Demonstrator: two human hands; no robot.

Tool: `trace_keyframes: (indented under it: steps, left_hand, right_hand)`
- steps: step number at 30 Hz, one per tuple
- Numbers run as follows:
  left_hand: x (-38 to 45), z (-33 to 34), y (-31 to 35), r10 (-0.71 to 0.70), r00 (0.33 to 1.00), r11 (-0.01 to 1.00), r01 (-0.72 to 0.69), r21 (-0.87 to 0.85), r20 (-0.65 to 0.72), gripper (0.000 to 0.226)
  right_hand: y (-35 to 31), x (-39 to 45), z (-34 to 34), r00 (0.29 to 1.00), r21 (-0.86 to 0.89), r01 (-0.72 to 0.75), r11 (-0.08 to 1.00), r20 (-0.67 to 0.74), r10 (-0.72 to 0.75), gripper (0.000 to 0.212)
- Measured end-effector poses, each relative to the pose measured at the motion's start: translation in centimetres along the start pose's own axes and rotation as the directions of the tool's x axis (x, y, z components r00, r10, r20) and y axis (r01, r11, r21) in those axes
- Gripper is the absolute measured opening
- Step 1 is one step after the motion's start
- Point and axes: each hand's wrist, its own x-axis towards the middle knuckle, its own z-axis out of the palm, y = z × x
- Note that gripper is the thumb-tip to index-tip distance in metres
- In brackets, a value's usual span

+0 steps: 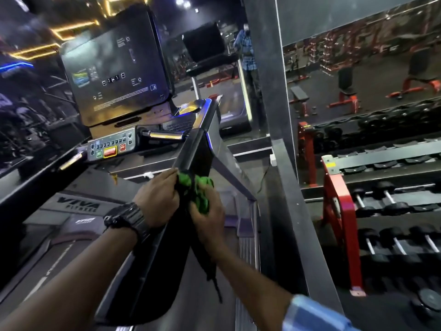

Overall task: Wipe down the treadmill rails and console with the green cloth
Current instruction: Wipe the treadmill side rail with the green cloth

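Head view: left hand (158, 198) and right hand (207, 216) both clutched green cloth (199, 194) on rail (193, 156); fingertips hidden, cloth mostly covered.

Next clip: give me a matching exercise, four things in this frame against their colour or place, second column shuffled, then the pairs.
Things:
1. cloth
2. wristwatch
3. dumbbell rack
4. console screen

Descriptions:
A. red frame, at the right
B. green, held by both hands on the rail
C. dark, above the button panel
D. black, on the left wrist

Pairs: 1-B, 2-D, 3-A, 4-C
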Motion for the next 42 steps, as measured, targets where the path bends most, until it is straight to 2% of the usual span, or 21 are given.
trace_keyframes:
  steps: [3,6,7,10,13,16,18,20,21,23,27,29,31,33,35,37,39,41,42]
  left_hand:
    - [-0.2,0.2,0.5,-0.037,0.999,0.999,0.038,0.02,-0.028,0.059]
    - [0.0,0.4,0.4,-0.04,0.999,0.999,0.04,0.027,-0.021,0.048]
    - [0.0,0.4,0.4,-0.032,0.999,0.999,0.033,0.025,-0.014,0.049]
    - [0.2,0.0,0.3,0.003,0.999,1.0,-0.003,0.005,0.035,0.056]
    - [1.2,-0.6,0.1,0.023,0.995,0.998,-0.027,0.048,0.092,0.06]
    - [2.6,-1.0,0.0,-0.029,0.99,0.996,0.017,0.088,0.139,0.059]
    - [3.7,-1.1,0.2,-0.037,0.987,0.995,0.022,0.098,0.154,0.061]
    - [4.7,-0.9,0.3,-0.041,0.985,0.993,0.022,0.114,0.168,0.058]
    - [5.1,-0.8,0.3,-0.045,0.983,0.993,0.024,0.12,0.18,0.056]
    - [5.8,-0.6,0.1,-0.061,0.979,0.991,0.036,0.129,0.194,0.05]
    - [6.1,-0.6,-0.5,-0.033,0.985,0.992,0.012,0.126,0.168,0.051]
    - [6.3,-0.6,-0.5,-0.038,0.987,0.991,0.016,0.136,0.158,0.048]
    - [6.4,-0.4,-0.4,-0.045,0.987,0.989,0.022,0.144,0.155,0.051]
    - [6.4,-0.1,-0.2,-0.055,0.988,0.99,0.034,0.139,0.147,0.053]
    - [6.4,0.3,-0.1,-0.064,0.989,0.987,0.043,0.156,0.134,0.048]
    - [6.4,0.5,-0.3,-0.068,0.99,0.987,0.049,0.156,0.121,0.053]
    - [6.4,0.6,-0.5,-0.057,0.991,0.99,0.041,0.134,0.118,0.061]
    - [6.5,0.7,-0.8,-0.051,0.991,0.991,0.036,0.126,0.124,0.059]
    - [6.5,0.6,-0.8,-0.059,0.989,0.991,0.042,0.128,0.132,0.057]
  right_hand:
    - [2.5,-2.6,-0.9,0.999,-0.008,0.012,1.0,0.036,-0.012,0.05]
    - [1.9,3.1,0.6,0.981,-0.062,-0.178,0.982,-0.095,0.172,0.043]
    - [0.8,5.2,1.0,0.977,-0.086,-0.195,0.977,-0.101,0.186,0.042]
    - [-1.0,6.3,1.0,0.999,-0.047,-0.048,0.998,-0.026,0.046,0.044]
    - [1.5,2.2,-0.4,0.997,-0.044,0.07,0.997,0.031,-0.068,0.046]
    - [3.3,1.7,-0.6,0.999,-0.045,-0.007,0.999,0.031,0.009,0.046]
    - [2.7,5.0,0.4,0.988,-0.041,-0.147,0.988,-0.047,0.145,0.043]
    - [1.4,9.0,1.0,0.966,-0.058,-0.254,0.965,-0.062,0.25,0.041]
    - [0.9,10.4,1.1,0.968,-0.059,-0.249,0.967,-0.046,0.246,0.039]
    - [0.6,11.2,0.8,0.991,-0.044,-0.132,0.99,0.002,0.132,0.044]
    - [3.8,6.9,-0.7,0.993,-0.04,0.07,0.997,0.103,-0.066,0.052]
    - [5.5,7.0,-0.5,0.999,-0.054,0.034,0.998,0.031,-0.032,0.05]
    - [4.8,9.9,0.4,0.991,-0.047,-0.122,0.991,-0.059,0.12,0.044]
    - [3.3,13.4,1.2,0.973,-0.092,-0.225,0.97,-0.066,0.22,0.041]
    - [2.0,14.9,1.2,0.986,-0.05,-0.162,0.985,-0.037,0.161,0.033]
    - [1.9,13.6,0.8,0.999,-0.007,-0.036,0.999,-0.007,0.036,0.036]
    - [3.6,10.6,0.1,0.998,-0.035,0.068,0.997,0.013,-0.068,0.041]
    - [5.8,9.0,-0.5,0.999,-0.099,0.049,0.994,0.016,-0.047,0.042]
    - [6.3,9.5,-0.4,1.0,-0.103,-0.029,0.994,-0.01,0.028,0.041]
